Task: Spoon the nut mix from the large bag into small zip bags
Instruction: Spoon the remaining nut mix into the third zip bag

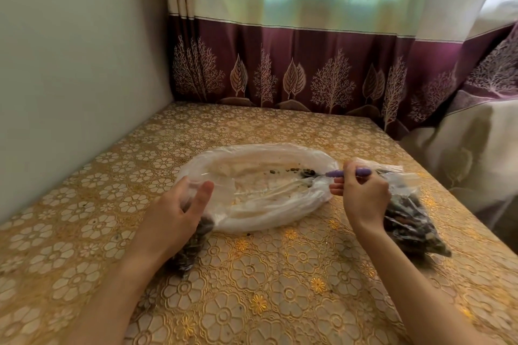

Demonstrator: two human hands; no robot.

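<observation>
The large clear bag (260, 190) lies spread open on the table, with only a few dark nut pieces (294, 169) scattered near its right end. My left hand (182, 204) pinches the bag's left rim between thumb and fingers. My right hand (361, 193) grips a purple-handled spoon (336, 173) whose bowl rests inside the bag's right end among the nuts. A filled small zip bag (409, 221) of dark nut mix lies under and right of my right hand. Another filled small bag (193, 246) sits partly hidden beneath my left wrist.
The table carries a gold floral cloth (280, 288). A wall (70, 78) stands on the left and a purple-bordered curtain (308, 70) hangs behind. A draped pale cloth (462, 154) sits beside the table's right edge.
</observation>
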